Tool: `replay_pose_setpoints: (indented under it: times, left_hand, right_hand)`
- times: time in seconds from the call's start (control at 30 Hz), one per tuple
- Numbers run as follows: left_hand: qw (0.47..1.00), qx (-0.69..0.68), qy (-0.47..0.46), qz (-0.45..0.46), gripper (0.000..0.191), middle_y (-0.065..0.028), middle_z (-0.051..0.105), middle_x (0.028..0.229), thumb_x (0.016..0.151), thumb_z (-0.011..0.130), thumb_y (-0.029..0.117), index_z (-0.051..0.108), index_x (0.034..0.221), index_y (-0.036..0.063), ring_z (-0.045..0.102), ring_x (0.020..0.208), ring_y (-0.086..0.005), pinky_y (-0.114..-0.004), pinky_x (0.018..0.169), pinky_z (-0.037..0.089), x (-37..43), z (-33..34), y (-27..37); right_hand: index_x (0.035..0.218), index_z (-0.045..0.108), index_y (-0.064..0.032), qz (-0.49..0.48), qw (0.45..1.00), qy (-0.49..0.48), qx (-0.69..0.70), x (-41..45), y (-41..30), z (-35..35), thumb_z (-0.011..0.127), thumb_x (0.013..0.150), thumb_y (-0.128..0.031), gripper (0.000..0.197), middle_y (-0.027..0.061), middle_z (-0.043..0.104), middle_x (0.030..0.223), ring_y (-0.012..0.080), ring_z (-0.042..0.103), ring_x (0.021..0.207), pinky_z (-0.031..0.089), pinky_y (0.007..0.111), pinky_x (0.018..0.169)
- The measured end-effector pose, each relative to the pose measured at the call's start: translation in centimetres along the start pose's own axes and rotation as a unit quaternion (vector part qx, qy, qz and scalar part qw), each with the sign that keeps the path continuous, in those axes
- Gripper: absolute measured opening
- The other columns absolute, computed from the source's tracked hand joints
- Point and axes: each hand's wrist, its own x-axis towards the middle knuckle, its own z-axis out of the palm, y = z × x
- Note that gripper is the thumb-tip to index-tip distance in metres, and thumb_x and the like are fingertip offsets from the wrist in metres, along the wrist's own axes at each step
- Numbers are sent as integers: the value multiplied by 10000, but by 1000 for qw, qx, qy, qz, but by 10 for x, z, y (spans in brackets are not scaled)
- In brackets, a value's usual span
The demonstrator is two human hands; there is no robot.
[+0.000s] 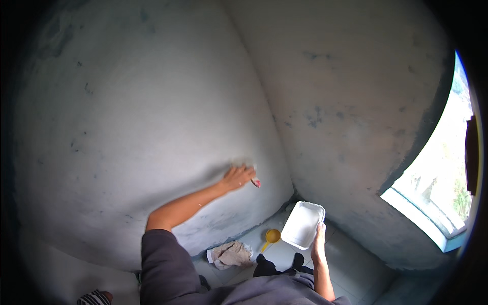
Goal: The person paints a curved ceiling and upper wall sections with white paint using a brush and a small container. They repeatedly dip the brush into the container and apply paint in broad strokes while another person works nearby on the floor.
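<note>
My left hand (238,178) grips a tool with a red handle end (256,183), its wide pale head (243,162) against the grey-white wall (167,114) near the corner. The tool's head is blurred, so its exact kind cannot be told; it may be a brush. Lower right, my right hand (319,242) holds a white rectangular plastic tray (303,225) by its right side. The tray's inside looks white; how much it holds cannot be told. Below and left of the tray, a yellow plastic dipper (272,236) rests on the tiled floor.
A crumpled beige cloth or bag (231,254) lies by the wall's foot. The adjoining wall (324,95) has dark patches and a bright window opening (434,190) at right. My dark shoes (266,265) stand on the tiles. Another person's foot in a striped slipper (94,297) shows lower left.
</note>
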Motion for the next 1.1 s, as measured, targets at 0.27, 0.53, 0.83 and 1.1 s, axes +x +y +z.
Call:
replay_pose_setpoints:
  times: [0.27, 0.53, 0.83, 1.1]
  left_hand:
    - [916, -229, 21, -330, 245, -156, 724, 912, 999, 554, 307, 713, 1039, 126, 684, 877, -362, -504, 759, 526, 58, -38, -85]
    - [867, -17, 396, -302, 202, -157, 719, 894, 899, 715, 261, 700, 949, 66, 693, 844, -383, -436, 729, 543, 118, -248, -270]
    - [884, 317, 262, -222, 283, -31, 663, 1161, 872, 649, 170, 704, 1145, 218, 650, 985, -248, -364, 835, 571, 110, -175, -258]
    - [992, -100, 4, -74, 137, -63, 673, 1101, 916, 579, 148, 694, 974, 99, 671, 954, -294, -408, 707, 573, 69, 17, -59]
  right_hand:
    - [1473, 409, -74, -12, 996, 83, 4, -9, 2, 12, 392, 1060, -521, 609, 91, 445, 1465, 214, 392, 1355, 266, 407, 1160]
    - [1475, 410, -76, -14, 997, 75, 25, -15, 1, 20, 399, 1054, -536, 623, 90, 444, 1469, 221, 393, 1357, 279, 399, 1154]
    - [1461, 411, -55, -36, 995, 96, 3, -16, 0, 23, 389, 1056, -537, 630, 95, 458, 1439, 222, 401, 1342, 279, 397, 1154]
    - [1516, 325, -36, -28, 997, 64, 13, -22, -8, 24, 405, 1052, -536, 687, 139, 381, 1515, 247, 376, 1393, 287, 395, 1165]
